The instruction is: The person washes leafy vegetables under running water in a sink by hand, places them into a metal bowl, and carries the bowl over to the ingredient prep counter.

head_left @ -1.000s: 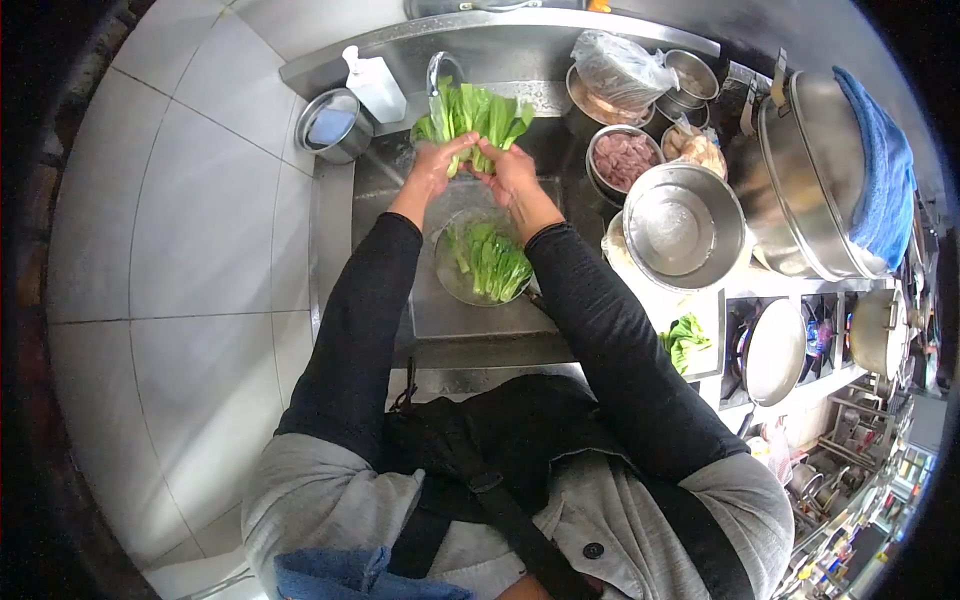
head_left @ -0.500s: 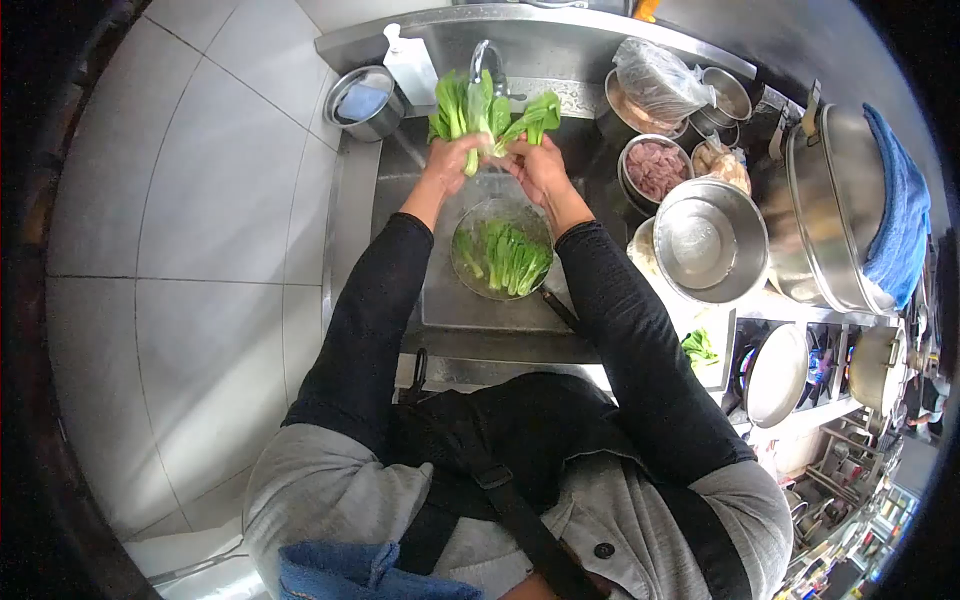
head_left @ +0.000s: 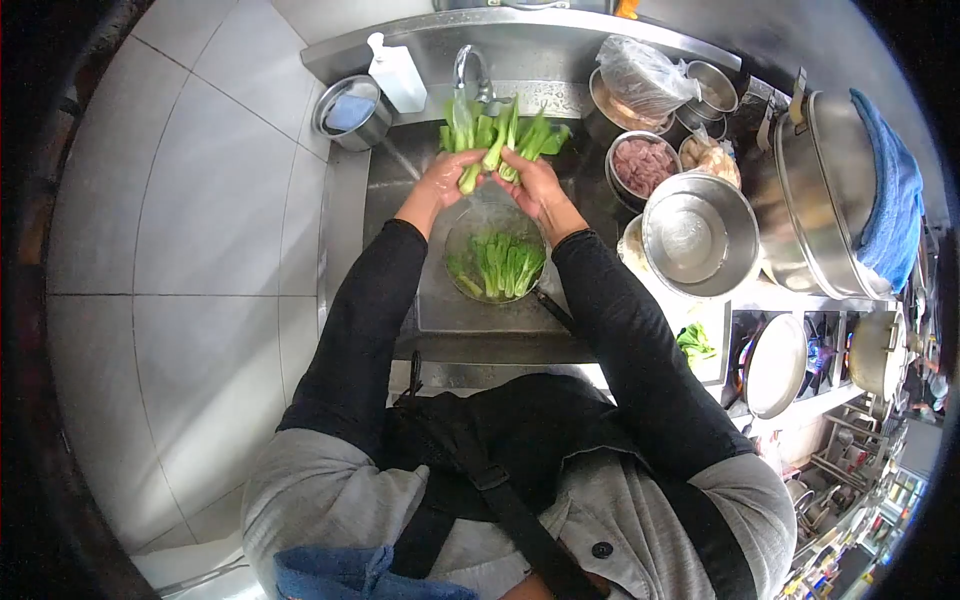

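Both of my hands grip a spread bunch of bok choy (head_left: 494, 150) beneath the curved faucet (head_left: 470, 68), leaves pointing away from me and pale stem ends toward me. My left hand (head_left: 446, 180) is closed on the left part of the bunch. My right hand (head_left: 535, 182) is closed on the right part, its thumb on the stems. Closer to me, a round strainer with a dark handle (head_left: 553, 308) sits in the sink (head_left: 440, 318); more bok choy (head_left: 506, 264) lies in it.
Left of the faucet stand a metal pot with a blue cloth (head_left: 348, 112) and a white bottle (head_left: 397, 75). To the right are a bowl of raw meat (head_left: 643, 165), a metal bowl (head_left: 700, 236), large pots (head_left: 835, 190) and a pan on the stove (head_left: 776, 366).
My hands have drawn slightly toward me with the bok choy. The stems have shifted in my fingers, and more pale ends now show between my hands.
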{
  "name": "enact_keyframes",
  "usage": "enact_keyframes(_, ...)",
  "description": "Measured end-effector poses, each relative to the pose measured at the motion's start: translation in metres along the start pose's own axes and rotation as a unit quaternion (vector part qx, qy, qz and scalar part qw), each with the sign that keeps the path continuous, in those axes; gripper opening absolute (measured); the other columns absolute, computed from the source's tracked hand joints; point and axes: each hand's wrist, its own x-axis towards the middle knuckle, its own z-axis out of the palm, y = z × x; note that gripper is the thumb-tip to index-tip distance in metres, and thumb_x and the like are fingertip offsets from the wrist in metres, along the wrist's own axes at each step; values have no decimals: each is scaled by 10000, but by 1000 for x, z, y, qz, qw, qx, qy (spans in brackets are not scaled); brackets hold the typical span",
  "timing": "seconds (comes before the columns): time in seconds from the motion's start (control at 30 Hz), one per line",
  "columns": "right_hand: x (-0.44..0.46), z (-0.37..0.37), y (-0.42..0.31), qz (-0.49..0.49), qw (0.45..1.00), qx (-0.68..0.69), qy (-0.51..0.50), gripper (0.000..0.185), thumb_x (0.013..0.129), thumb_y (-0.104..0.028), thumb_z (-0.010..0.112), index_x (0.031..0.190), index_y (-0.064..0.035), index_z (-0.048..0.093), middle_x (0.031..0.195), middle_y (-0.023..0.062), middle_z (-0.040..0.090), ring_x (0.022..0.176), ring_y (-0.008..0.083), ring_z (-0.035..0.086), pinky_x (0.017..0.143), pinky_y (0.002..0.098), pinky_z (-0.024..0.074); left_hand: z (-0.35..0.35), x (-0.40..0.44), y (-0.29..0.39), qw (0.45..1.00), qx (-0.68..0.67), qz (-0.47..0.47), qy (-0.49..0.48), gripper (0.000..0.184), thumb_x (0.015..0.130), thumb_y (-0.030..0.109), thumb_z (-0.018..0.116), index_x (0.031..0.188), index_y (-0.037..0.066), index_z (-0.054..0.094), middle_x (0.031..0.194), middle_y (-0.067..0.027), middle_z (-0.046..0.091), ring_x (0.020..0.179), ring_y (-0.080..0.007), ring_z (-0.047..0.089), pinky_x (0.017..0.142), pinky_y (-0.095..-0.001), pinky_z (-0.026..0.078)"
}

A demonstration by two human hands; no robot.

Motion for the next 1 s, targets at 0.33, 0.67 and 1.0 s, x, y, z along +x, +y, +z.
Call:
enact_keyframes(0.33, 15, 20, 5, -134, 963, -217, 83, 317, 787, -36, 739, 1067, -31, 592, 963, 69, 662, 801, 182, 649, 662, 318, 539, 18, -35, 11, 989, 138, 19, 43, 348, 845, 214, 738, 1108, 21, 618, 1003, -52, 655, 799, -142, 624, 566, -273, 472)
enact_keyframes(0.67, 11, 35, -1, -87, 979, -184, 30, 377, 788, -60, 760, 1100, -27, 552, 979, 76, 652, 788, 194, 647, 632, 316, 542, 3, -28, 8, 979, 190, 53, 48, 304, 836, 221, 740, 1068, 61, 626, 955, -13, 634, 800, -103, 578, 579, -251, 432)
enact_keyframes(1.0, -9, 19, -8, -60, 987, -145, 25, 396, 763, 62, 663, 1124, -35, 534, 1013, 95, 650, 837, 210, 673, 678, 302, 581, 2, -3, 11, 984, 163, 5, 71, 263, 849, 178, 703, 1017, -8, 624, 850, -71, 655, 640, -119, 584, 453, -199, 412)
